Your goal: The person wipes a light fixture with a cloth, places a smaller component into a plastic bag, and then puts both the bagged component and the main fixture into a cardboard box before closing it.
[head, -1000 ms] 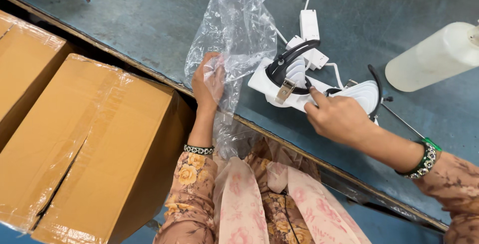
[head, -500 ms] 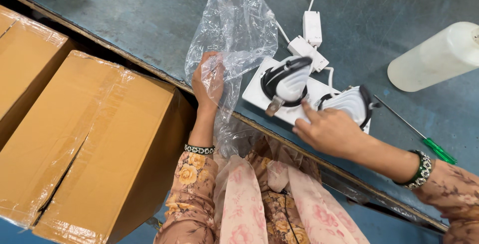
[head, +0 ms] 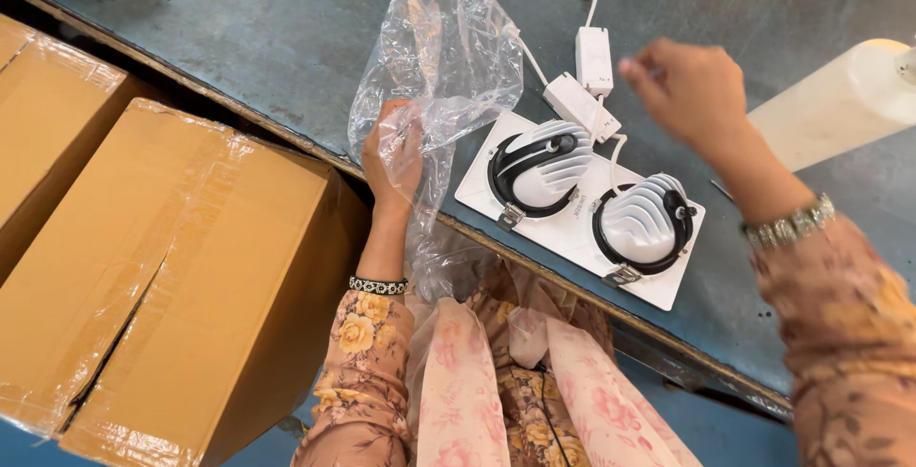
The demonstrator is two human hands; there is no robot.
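Left hand (head: 393, 154) pinches clear plastic bag (head: 441, 66) at mouth; right hand (head: 689, 87), fingers curled (grip unclear), hovers over twin downlight fixture (head: 580, 207). Advice: hold bag mouth wide, keep driver boxes (head: 584, 81) w/ wires untangled.

Light fixture (head: 582, 207) sits on the table (head: 239, 38), plastic bag (head: 444, 57) left of it, cardboard boxes (head: 181, 276) below the edge.

Packing or assembly workshop. Worn grey metal workbench (head: 239, 38) under the fingers, taped cardboard cartons (head: 181, 276) stacked left of the left-hand fingers, twin white downlight fixture (head: 582, 209) with driver boxes (head: 584, 85) just right of them, loose plastic bag (head: 448, 57).
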